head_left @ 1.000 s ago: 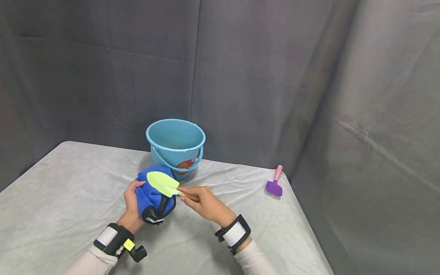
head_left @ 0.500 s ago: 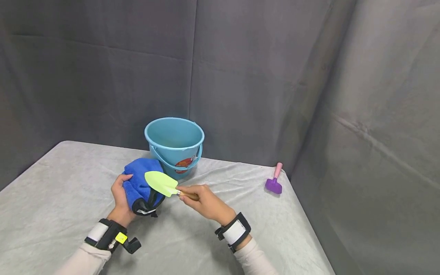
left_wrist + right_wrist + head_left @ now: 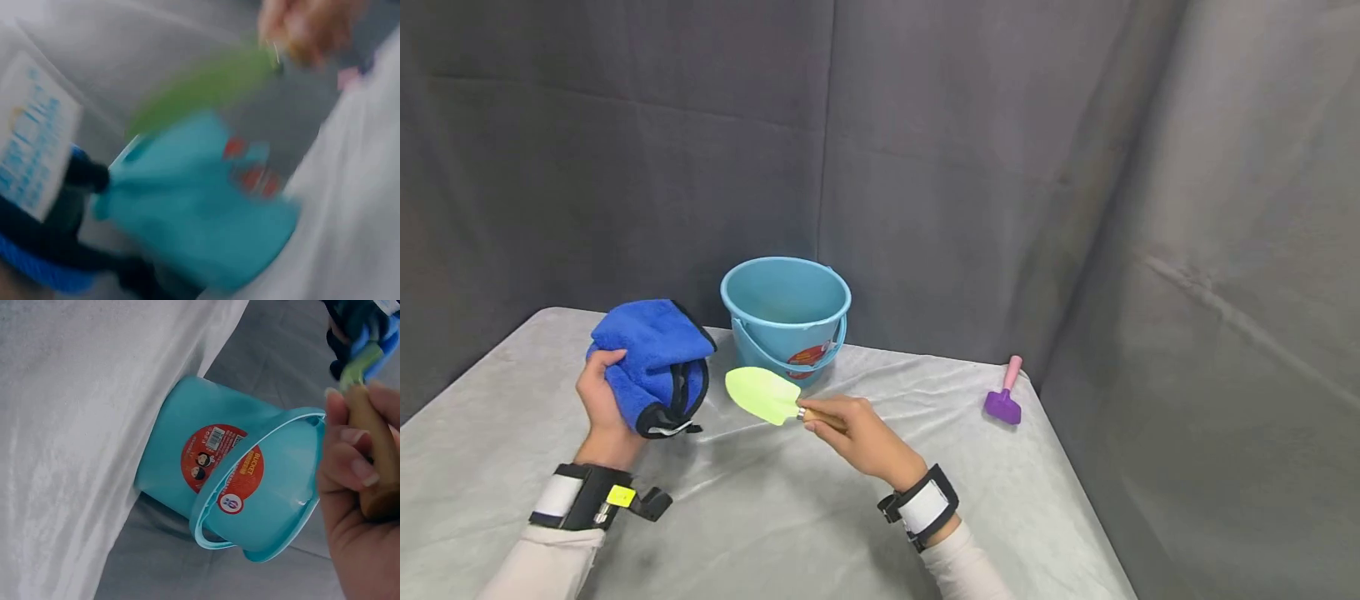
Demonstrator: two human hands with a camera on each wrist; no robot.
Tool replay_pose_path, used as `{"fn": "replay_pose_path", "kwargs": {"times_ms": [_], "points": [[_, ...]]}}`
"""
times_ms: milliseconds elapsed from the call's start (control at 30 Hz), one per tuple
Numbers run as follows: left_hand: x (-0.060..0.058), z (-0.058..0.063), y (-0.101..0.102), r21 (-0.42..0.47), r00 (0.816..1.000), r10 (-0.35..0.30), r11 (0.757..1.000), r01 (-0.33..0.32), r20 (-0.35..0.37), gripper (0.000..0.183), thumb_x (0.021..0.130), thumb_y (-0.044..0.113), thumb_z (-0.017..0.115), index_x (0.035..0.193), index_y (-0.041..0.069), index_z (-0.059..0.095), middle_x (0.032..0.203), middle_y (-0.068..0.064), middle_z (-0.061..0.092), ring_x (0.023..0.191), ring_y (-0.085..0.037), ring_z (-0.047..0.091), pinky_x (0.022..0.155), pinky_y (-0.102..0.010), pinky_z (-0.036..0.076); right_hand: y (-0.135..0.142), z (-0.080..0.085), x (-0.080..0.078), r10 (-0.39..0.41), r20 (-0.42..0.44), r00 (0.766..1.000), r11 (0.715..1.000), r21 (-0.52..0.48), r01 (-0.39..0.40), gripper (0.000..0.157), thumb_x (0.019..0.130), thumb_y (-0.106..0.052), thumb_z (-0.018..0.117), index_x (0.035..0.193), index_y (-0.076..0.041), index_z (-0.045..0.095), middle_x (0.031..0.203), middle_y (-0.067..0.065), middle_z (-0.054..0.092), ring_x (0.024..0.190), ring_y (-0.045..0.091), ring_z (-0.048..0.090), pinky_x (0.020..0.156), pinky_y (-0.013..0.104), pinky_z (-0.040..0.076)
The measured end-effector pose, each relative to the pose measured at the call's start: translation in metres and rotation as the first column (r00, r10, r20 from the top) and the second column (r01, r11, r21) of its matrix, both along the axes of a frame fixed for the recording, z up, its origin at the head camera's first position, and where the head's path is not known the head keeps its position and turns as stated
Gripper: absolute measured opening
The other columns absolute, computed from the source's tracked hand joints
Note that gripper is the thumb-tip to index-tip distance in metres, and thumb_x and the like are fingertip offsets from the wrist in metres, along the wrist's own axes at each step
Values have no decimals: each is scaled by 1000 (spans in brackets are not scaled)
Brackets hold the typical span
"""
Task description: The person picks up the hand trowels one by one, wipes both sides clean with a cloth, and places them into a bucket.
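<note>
My left hand (image 3: 604, 404) grips a bunched blue cloth (image 3: 651, 350) with black edging, held up left of the bucket. A white printed label (image 3: 34, 137) on it shows in the left wrist view. In my right hand (image 3: 868, 437) is a small trowel with a pale green blade (image 3: 763, 393); fingers and thumb curl round its wooden handle (image 3: 378, 450). The blade points left, in front of the light blue bucket (image 3: 786, 312), which stands upright with its handle hanging down at the front. The left wrist view is blurred.
A small purple tool with a pink handle (image 3: 1003, 404) lies at the right back of the white-covered table (image 3: 760, 533). Grey curtains (image 3: 970, 167) hang behind the table and along its right side.
My left hand has moved left with the blue cloth, away from the trowel blade the cloth was behind. The right hand and trowel have stayed nearly in place.
</note>
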State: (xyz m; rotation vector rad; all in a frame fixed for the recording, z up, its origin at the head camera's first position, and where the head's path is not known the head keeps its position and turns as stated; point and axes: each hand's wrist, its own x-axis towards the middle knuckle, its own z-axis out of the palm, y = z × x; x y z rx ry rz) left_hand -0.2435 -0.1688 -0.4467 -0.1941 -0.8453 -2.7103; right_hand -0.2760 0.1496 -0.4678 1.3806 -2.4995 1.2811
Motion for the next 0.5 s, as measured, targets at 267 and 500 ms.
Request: {"fn": "replay_pose_path", "kwargs": {"times_ms": [267, 500], "points": [[13, -2, -35, -859, 882, 464, 415, -300, -84, 40, 93, 7, 58, 132, 14, 59, 123, 3, 59, 106, -7, 52, 85, -24, 40, -8, 27, -22, -119, -191, 974, 987, -127, 96, 36, 102, -17, 61, 135, -3, 64, 115, 8, 62, 99, 12, 62, 84, 22, 55], [22, -24, -50, -939, 918, 246, -227, -257, -311, 59, 79, 13, 80, 133, 5, 58, 123, -31, 64, 103, -53, 64, 78, -70, 51, -19, 74, -72, -249, -264, 932, 966, -140, 218, 25, 97, -13, 68, 118, -1, 74, 103, 9, 66, 99, 17, 68, 88, 21, 55]]}}
